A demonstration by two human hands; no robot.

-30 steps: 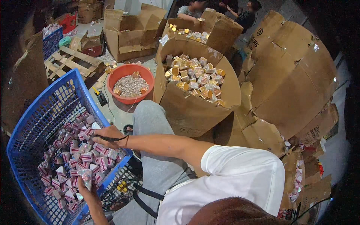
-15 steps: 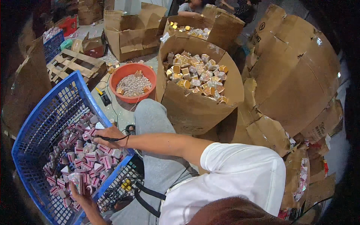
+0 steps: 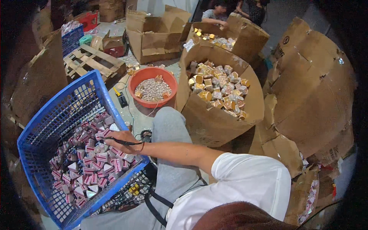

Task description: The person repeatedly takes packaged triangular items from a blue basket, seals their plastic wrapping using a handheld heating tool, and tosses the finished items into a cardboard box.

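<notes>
A blue plastic basket (image 3: 30,130) holds a heap of small wedge-shaped pieces (image 3: 92,168), grey-white with pink-red stripes. My right hand (image 3: 124,140) reaches across to the basket's right side, fingers closed around a slim black pen-like tool (image 3: 132,143). A striped wedge piece (image 3: 102,134) lies at its fingertips; whether the fingers pinch it I cannot tell. My left hand is out of view. Loops of dark cord show by my knee.
A red-orange tub (image 3: 134,88) of small pale bits stands beyond my knee. Cardboard boxes (image 3: 214,128) with gold and clear-wrapped pieces stand to its right. A wooden pallet (image 3: 94,61) lies behind the basket. Another person (image 3: 215,15) sits at the back.
My left hand, which held a shiny striped piece at the basket's near side, has left the view. The whole view has shifted, while my right hand stays by the basket's right side.
</notes>
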